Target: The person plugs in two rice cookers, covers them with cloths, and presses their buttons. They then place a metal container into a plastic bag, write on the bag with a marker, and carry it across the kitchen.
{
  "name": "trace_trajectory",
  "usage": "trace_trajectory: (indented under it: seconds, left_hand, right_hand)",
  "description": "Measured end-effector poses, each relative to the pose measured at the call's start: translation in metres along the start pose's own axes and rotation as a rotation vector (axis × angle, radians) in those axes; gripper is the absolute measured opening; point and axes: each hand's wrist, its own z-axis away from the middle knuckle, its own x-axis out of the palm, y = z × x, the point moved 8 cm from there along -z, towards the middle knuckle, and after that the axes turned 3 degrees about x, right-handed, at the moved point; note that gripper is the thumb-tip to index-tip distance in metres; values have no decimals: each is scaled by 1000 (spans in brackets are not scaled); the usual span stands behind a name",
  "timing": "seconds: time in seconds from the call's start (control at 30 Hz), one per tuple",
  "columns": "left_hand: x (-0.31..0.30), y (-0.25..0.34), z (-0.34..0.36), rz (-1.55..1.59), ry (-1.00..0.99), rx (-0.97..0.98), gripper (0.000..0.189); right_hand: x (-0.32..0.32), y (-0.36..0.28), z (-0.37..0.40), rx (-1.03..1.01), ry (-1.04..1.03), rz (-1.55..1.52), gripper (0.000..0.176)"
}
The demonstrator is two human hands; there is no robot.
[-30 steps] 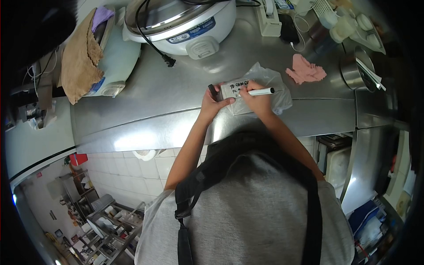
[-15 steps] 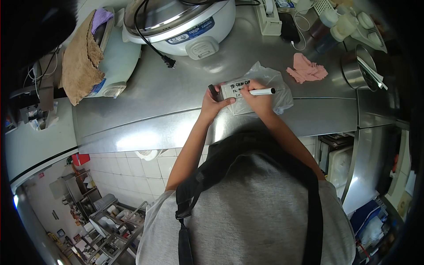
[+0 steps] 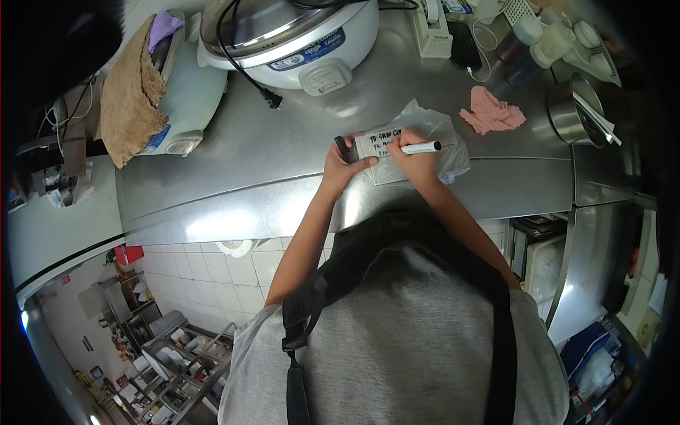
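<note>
A white marker (image 3: 423,147) with a black end is gripped in my right hand (image 3: 416,164), its writing tip hidden behind my fingers. That hand rests over a pale label (image 3: 368,146) bearing several lines of black handwriting. Under and around the label lies a clear plastic bag (image 3: 453,145), flat on the steel counter. My left hand (image 3: 338,168) is closed around a black marker cap (image 3: 343,147), which sticks up from its fingers. Its thumb presses on the near left edge of the label and bag.
A large white rice cooker (image 3: 297,57) with a loose black plug (image 3: 270,98) stands beyond my hands. A pink cloth (image 3: 492,111) lies right of the bag, near a steel container (image 3: 570,113). Farther back are a tape dispenser (image 3: 431,32), a phone (image 3: 464,46) and bottles (image 3: 551,46).
</note>
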Motion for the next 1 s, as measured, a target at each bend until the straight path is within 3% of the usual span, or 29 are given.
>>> trace_trajectory:
  seconds: [0.3, 0.4, 0.7, 1.0]
  left_hand:
    - [0, 3, 0, -46, 10, -4, 55]
    - [0, 1, 1, -39, 18, -10, 54]
    - [2, 2, 0, -19, 0, -1, 55]
    - [1, 0, 1, -10, 2, -19, 54]
  right_hand:
    - [-12, 15, -4, 77, 48, -219, 23]
    - [-12, 13, -3, 59, -41, -188, 26]
    - [-11, 6, -2, 34, -52, -35, 27]
    - [-13, 1, -1, -13, -25, -108, 28]
